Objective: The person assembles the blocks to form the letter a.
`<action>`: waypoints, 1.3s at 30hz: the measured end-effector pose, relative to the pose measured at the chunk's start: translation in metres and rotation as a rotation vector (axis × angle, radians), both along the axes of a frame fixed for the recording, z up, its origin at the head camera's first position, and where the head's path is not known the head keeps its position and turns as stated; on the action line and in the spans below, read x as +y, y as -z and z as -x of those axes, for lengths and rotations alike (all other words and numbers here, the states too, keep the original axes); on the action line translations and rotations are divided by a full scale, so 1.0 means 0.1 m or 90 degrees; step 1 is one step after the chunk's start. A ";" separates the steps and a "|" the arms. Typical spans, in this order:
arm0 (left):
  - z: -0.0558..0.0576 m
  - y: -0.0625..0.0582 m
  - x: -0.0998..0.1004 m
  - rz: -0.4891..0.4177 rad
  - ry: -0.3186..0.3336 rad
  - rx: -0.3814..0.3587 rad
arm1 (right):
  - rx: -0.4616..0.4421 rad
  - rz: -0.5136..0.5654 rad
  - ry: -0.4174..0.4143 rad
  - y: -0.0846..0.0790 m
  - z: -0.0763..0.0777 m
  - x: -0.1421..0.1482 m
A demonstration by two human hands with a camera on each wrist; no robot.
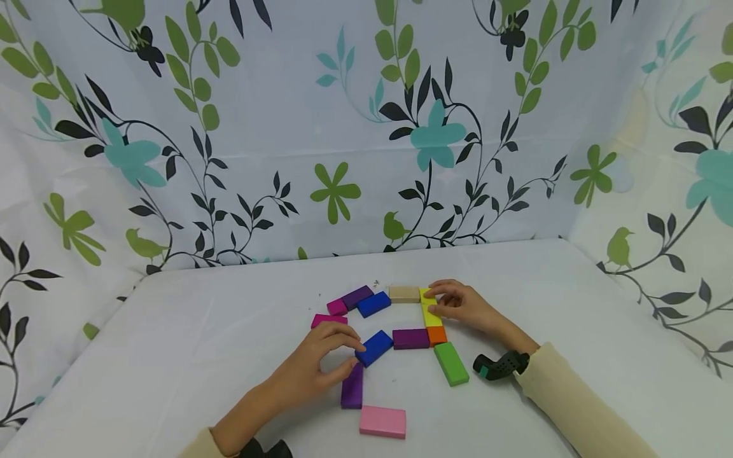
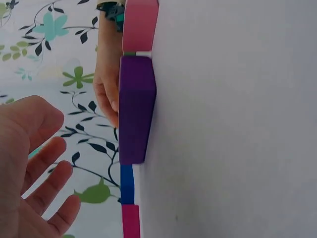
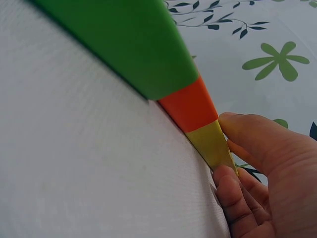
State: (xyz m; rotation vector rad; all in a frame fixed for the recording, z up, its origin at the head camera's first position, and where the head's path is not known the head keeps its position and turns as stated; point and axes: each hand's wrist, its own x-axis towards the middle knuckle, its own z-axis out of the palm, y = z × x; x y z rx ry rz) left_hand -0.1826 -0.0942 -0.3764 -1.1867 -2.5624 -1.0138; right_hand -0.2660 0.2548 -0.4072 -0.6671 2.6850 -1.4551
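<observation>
My left hand [image 1: 321, 359] hovers over the near end of a blue block [image 1: 376, 347], fingers loosely bent and apart. A purple block [image 1: 352, 387] lies just below it; in the left wrist view a gap separates the hand [image 2: 37, 163] from the purple block [image 2: 136, 109]. With thumb and fingers, my right hand [image 1: 466, 308] pinches a yellow block [image 1: 433, 318], partly covered by the fingertips. The yellow block [image 3: 213, 144] touches an orange block [image 3: 190, 106] in the right wrist view, and a green block [image 1: 451, 364] follows on the near side.
More blocks lie flat on the white table [image 1: 229, 331]: a beige one [image 1: 404, 294], a second blue one [image 1: 374, 304], a dark purple one [image 1: 357, 297], a plum one [image 1: 411, 339], magenta ones [image 1: 337, 307] and a pink one [image 1: 382, 422]. A patterned curtain [image 1: 258, 159] hangs behind.
</observation>
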 end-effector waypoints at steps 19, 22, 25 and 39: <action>0.51 0.12 -0.21 0.002 -0.089 0.005 | 0.001 -0.015 0.006 0.00 0.00 -0.01; 0.51 0.15 -0.22 0.023 -0.116 0.007 | 0.005 -0.018 0.009 0.00 0.01 -0.01; 0.50 0.16 -0.23 0.048 -0.146 0.012 | 0.006 -0.017 0.003 0.01 0.02 0.00; 0.51 0.18 -0.27 0.081 -0.186 -0.001 | -0.004 -0.009 0.003 -0.02 -0.01 -0.01</action>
